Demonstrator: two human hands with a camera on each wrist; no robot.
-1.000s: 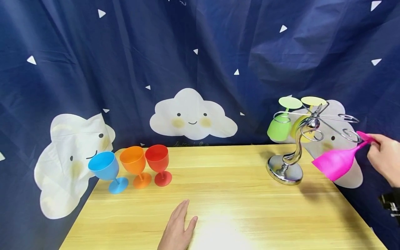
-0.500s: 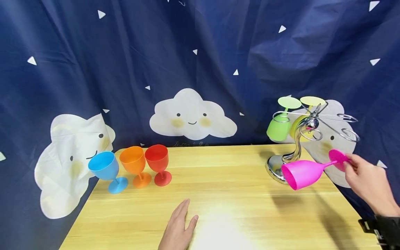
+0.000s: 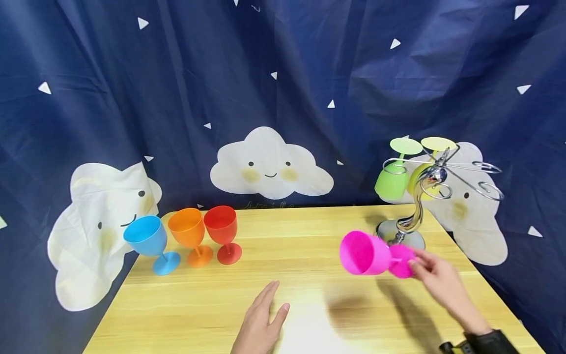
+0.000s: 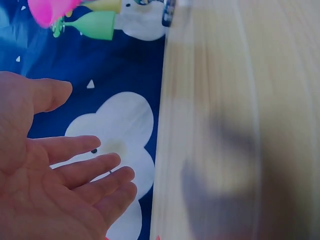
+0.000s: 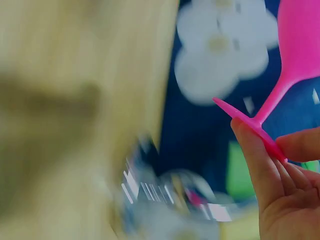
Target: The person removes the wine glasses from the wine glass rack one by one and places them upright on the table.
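A pink goblet is held in the air above the right part of the table, its bowl tipped toward the left. My right hand pinches it by the round foot, thumb on one face and fingers on the other. Low in the head view, my left hand holds nothing, its fingers extended and thumb apart; the left wrist view shows the palm. Behind the pink goblet stands a chrome goblet rack. A green goblet and a yellow goblet hang upside down from it.
On the wooden table, at the back left, a blue goblet, an orange goblet and a red goblet stand upright in a row. A dark blue curtain with clouds hangs behind the table.
My right hand has carried the pink goblet from beside the rack's right arm, leftward and down to in front of the rack's base. My left hand has shifted slightly to the right.
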